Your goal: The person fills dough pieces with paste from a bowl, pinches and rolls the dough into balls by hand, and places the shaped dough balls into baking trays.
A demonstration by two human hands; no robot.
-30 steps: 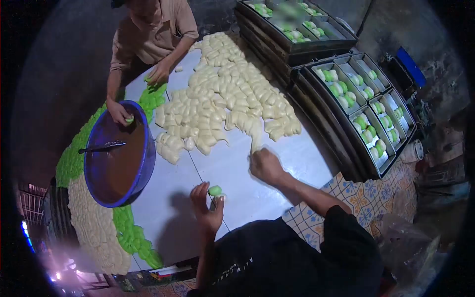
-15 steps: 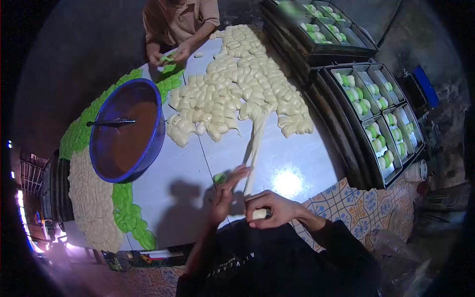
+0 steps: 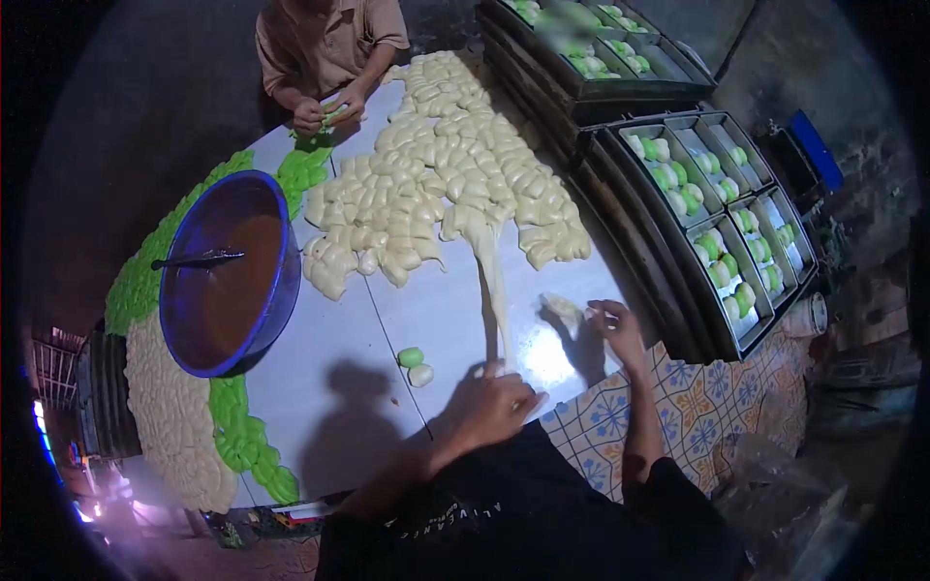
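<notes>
A long strand of cream dough stretches toward me from the cream dough mass on the white table. Its near end is in the closed fingers of my left hand. My right hand is off to the right, fingers loosely curled and apart. Just left of its fingertips is a small, motion-blurred piece of pale dough, seemingly out of my grasp. Left of the strand, a green dough ball touches a white dough ball on the table.
A blue basin of brown filling, with a dark-handled utensil, stands left. Green dough and beige dough line the left edge. Metal trays with green-and-white dough balls are stacked right. Across the table, a person's hands hold green dough.
My right hand has moved right, away from my left, and the dough piece it held is now beside its fingertips. My left hand has closed on the strand's end. The ball pair is now uncovered.
</notes>
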